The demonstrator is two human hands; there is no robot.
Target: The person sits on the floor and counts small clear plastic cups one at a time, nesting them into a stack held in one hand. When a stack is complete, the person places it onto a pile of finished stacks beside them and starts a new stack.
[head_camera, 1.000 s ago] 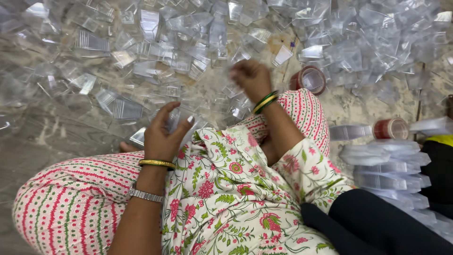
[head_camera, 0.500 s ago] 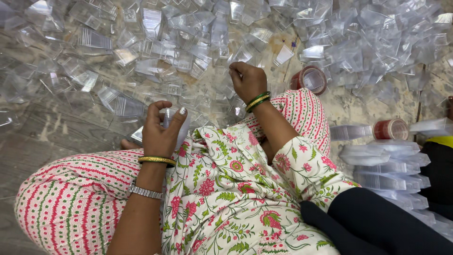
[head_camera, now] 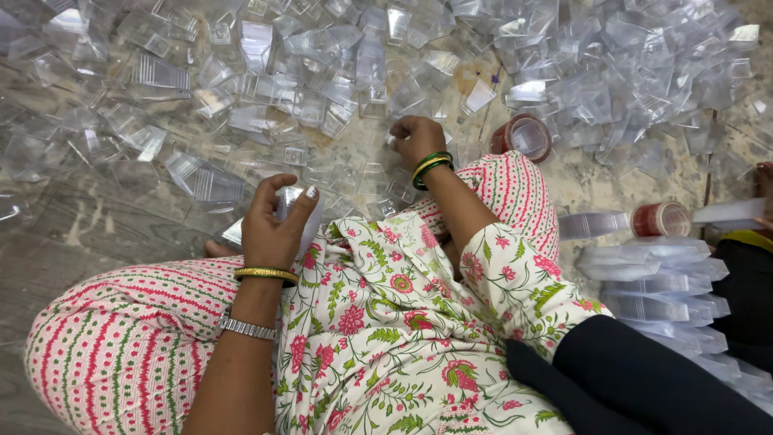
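Head view: a seated person in floral and striped clothing looks down at a stone floor [head_camera: 97, 234].
Left hand [head_camera: 274, 225]: centre left of the frame, fingers closed around a small stack of clear plastic container pieces [head_camera: 299, 211].
Right hand [head_camera: 417, 139]: upper centre, fingers curled onto the heap of clear plastic container pieces [head_camera: 322, 89] strewn across the floor; what it grips cannot be told.
Right side: two rolls of red-brown tape [head_camera: 525, 135], and stacked clear plastic lids [head_camera: 660, 282].

Beyond your raised knee [head_camera: 515, 193] lies the heap of plastic containers [head_camera: 338, 72], the tape roll [head_camera: 527, 135] just past it, stacked containers [head_camera: 652, 278] to its right.
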